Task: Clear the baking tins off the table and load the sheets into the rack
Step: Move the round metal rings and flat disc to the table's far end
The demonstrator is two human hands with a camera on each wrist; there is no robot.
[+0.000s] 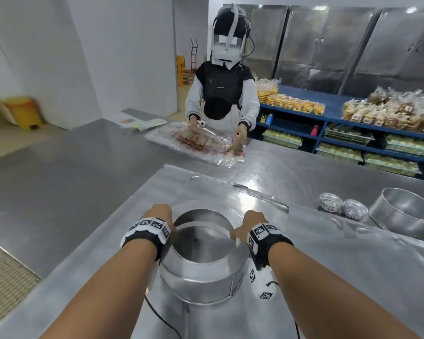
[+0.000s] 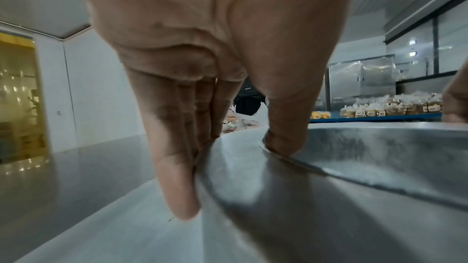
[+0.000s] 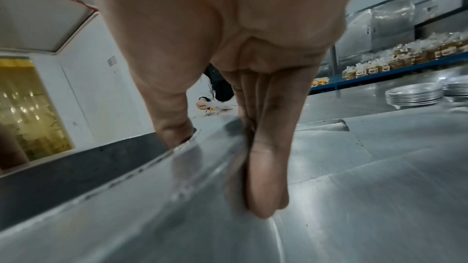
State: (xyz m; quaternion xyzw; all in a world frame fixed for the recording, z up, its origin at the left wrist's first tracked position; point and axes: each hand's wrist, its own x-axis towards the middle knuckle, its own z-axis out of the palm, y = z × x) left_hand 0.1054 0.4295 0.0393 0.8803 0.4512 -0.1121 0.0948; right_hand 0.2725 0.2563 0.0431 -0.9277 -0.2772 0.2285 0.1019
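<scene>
Yellow bin (image 1: 25, 111): being kept on the floor at far left, against the white wall.

Bench (image 1: 59, 182): steel, being used to carry everything listed below.

Baking sheet (image 1: 88, 253): flat, being kept on the near part of the bench, under the tin.

Left hand (image 1: 158, 215): being held on the left rim of the round tin. The grip is being closed on the tin wall, thumb (image 2: 286, 127) inside, fingers (image 2: 177, 157) laid straight down the outside.

Round tin (image 1: 201, 277): deep, upright, being held by both hands over the baking sheet; whether it is being lifted or is resting cannot be told.

Right hand (image 1: 251, 222): being held on the right rim. The grip is likewise being closed on the wall, thumb (image 3: 174, 123) inside, fingers (image 3: 266, 167) outside.

Second person (image 1: 222, 94): being seen across the bench, with clear bags (image 1: 201, 143) being handled.

Small tin stacks (image 1: 342, 206): two, being kept side by side at right.

Large tin (image 1: 402, 216): being left tilted, just beside the stacks.

Blue shelves (image 1: 353, 128): being filled with bagged bread.
</scene>
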